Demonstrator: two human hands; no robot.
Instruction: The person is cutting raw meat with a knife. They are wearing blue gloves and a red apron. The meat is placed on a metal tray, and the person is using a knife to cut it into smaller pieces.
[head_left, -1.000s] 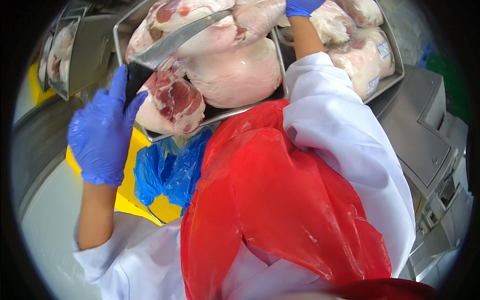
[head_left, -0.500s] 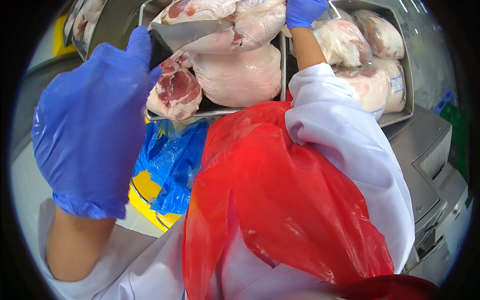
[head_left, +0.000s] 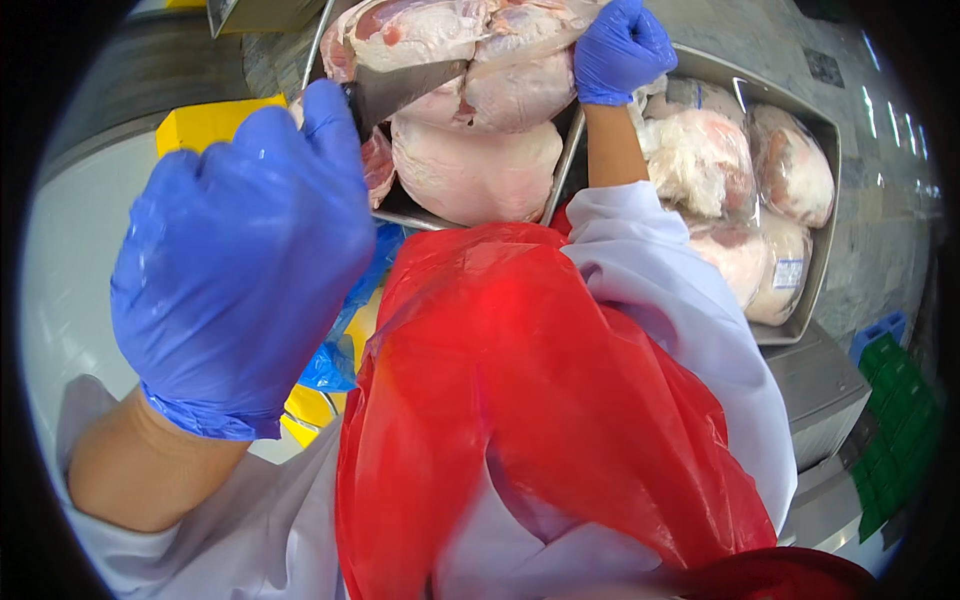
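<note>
My left hand (head_left: 245, 260), in a blue glove, is closed on the black handle of a knife (head_left: 415, 88). The blade points right across large pale cuts of meat (head_left: 478, 168) in a metal tray (head_left: 420, 216). At the right side of that meat, my right hand (head_left: 622, 55), also gloved in blue, is curled closed. What its fingers hold, if anything, is hidden. Clear plastic wrap shows just below the right hand, over the meat in the second tray.
To the right, a second metal tray (head_left: 832, 190) carries several plastic-wrapped meat pieces (head_left: 795, 165). Blue plastic (head_left: 330, 366) and yellow frame parts (head_left: 212, 122) lie left of my red apron (head_left: 540, 380). A green crate (head_left: 895, 430) and a grey metal box (head_left: 815, 385) are at the lower right.
The view has shifted, so the trays sit lower and further right. My right hand has closed into a curl. The knife stays in my left hand above the meat.
</note>
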